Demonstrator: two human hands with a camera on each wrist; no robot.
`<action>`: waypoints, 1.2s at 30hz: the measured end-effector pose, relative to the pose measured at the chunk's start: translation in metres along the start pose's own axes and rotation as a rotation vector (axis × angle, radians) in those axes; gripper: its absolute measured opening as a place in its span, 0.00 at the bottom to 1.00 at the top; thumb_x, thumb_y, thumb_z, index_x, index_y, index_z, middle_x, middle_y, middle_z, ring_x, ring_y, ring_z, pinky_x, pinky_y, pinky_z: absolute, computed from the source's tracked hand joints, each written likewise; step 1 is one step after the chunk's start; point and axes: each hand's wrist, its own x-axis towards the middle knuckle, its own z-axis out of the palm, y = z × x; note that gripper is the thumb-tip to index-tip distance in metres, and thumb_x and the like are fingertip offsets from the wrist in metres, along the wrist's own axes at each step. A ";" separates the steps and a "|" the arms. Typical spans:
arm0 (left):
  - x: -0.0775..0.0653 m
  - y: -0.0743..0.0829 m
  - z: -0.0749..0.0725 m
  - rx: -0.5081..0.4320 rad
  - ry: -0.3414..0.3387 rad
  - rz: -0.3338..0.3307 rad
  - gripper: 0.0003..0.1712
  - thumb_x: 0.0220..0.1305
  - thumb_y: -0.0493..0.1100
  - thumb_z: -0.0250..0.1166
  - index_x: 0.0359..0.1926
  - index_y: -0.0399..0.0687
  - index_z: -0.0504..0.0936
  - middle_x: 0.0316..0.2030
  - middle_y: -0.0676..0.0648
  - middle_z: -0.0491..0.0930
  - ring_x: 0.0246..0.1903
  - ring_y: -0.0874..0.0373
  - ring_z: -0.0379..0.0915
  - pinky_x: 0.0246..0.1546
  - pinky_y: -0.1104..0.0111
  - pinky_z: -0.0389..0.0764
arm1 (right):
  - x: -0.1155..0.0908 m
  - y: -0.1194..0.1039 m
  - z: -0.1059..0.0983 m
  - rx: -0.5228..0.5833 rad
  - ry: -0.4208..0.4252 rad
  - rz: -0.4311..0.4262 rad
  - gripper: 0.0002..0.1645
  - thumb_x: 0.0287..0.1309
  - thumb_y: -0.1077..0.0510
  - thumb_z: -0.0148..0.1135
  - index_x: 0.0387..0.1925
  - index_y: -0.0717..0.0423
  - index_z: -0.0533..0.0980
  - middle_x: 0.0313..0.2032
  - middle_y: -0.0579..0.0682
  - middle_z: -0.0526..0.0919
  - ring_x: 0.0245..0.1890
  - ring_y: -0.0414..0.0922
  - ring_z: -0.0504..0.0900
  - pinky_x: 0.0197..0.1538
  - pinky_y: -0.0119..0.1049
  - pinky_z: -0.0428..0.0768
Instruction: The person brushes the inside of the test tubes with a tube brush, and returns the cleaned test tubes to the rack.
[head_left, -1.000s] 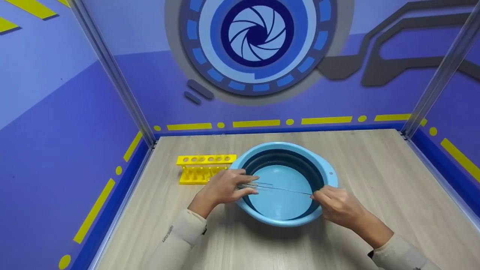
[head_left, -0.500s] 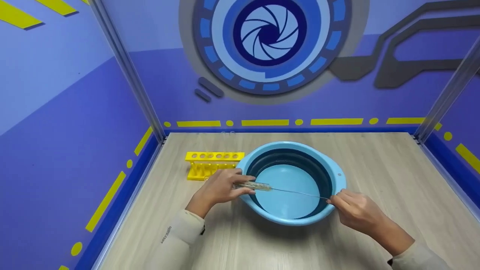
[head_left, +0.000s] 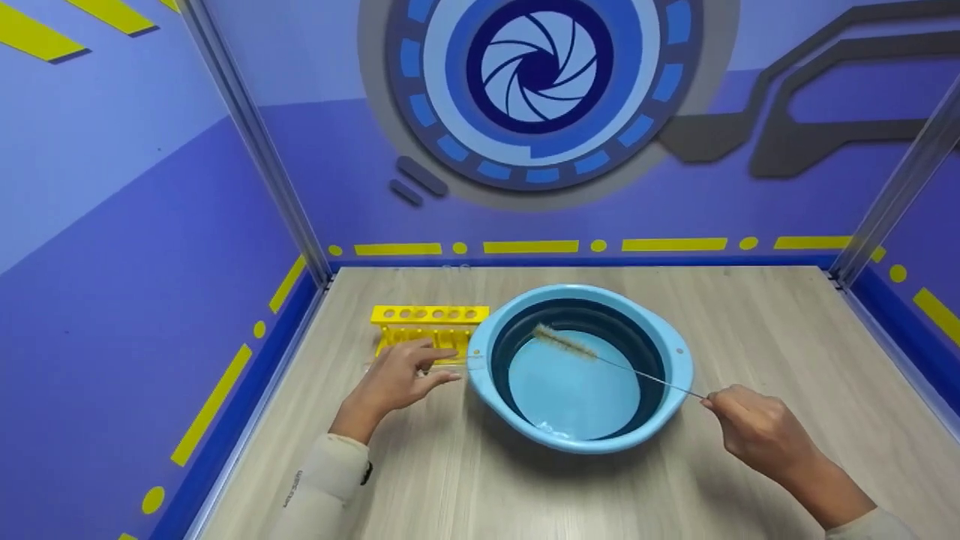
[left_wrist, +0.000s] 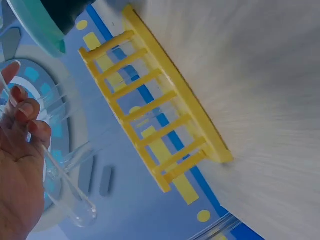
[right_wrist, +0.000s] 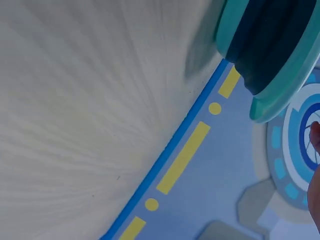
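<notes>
My right hand (head_left: 761, 431) grips the thin wire handle of a test tube brush (head_left: 566, 343). Its bristled head, tan and fuzzy, hangs over the blue basin (head_left: 684, 360), out of any tube. Left of the basin, my left hand (head_left: 397, 379) holds a clear glass test tube (left_wrist: 77, 197); the rounded end sticks out below the fingers in the left wrist view. In the head view this tube is hardly visible. Only a sliver of the right hand (right_wrist: 315, 190) shows in the right wrist view, and the brush is outside it.
Behind my left hand stands a yellow test tube rack (head_left: 431, 313), close against the basin's left side. Faint outlines of clear tubes (left_wrist: 57, 102) show by the rack. A little water glints in the basin. Blue panels border the wooden table (head_left: 525, 495) at the back and sides.
The brush has come out of the test tube as my right hand drew it rightward. My left hand has moved left with the tube, off the basin and in front of the rack.
</notes>
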 end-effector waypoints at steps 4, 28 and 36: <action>-0.002 -0.003 0.002 0.021 0.020 0.010 0.25 0.71 0.63 0.69 0.63 0.63 0.88 0.30 0.55 0.78 0.27 0.66 0.65 0.29 0.75 0.69 | -0.004 -0.001 0.004 -0.004 -0.012 0.055 0.27 0.86 0.49 0.47 0.28 0.55 0.78 0.20 0.41 0.73 0.21 0.29 0.64 0.22 0.21 0.73; -0.002 0.004 0.002 -0.031 0.226 0.077 0.21 0.72 0.52 0.71 0.62 0.54 0.88 0.40 0.52 0.88 0.38 0.55 0.84 0.40 0.64 0.85 | 0.046 -0.038 0.070 0.057 0.101 0.552 0.09 0.66 0.69 0.66 0.29 0.60 0.79 0.20 0.50 0.74 0.22 0.41 0.71 0.27 0.32 0.69; 0.000 0.000 -0.001 -0.079 0.402 0.123 0.20 0.69 0.45 0.74 0.60 0.47 0.88 0.40 0.48 0.91 0.44 0.53 0.83 0.56 0.48 0.81 | 0.057 -0.042 0.079 0.160 -0.032 0.796 0.11 0.79 0.62 0.53 0.38 0.59 0.78 0.22 0.48 0.74 0.22 0.40 0.70 0.29 0.32 0.67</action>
